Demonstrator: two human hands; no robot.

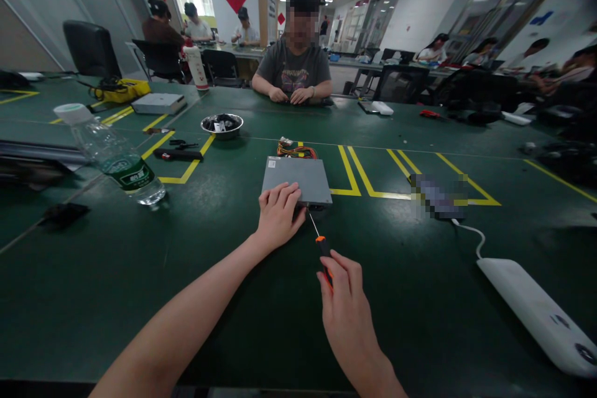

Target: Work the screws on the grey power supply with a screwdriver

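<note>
A grey metal box (303, 174) with a white label lies on the green table (224, 323), and a bundle of coloured wires (298, 150) comes out behind it. My left hand (278, 214) rests on the box's near left corner, fingers on its top and thumb at the front side. In my right hand (347, 298) is a black and orange screwdriver (321, 245), held by its handle. Its thin shaft points up and left, with the tip at the box's front side; whether it touches a screw is too small to tell.
On the left stand a water bottle (130, 168) and a metal bowl (222, 127), with a black tool (177, 154) between them. To the right are a phone (436, 196) and a cabled white power bank (536, 314). Across the table sits a person (296, 68).
</note>
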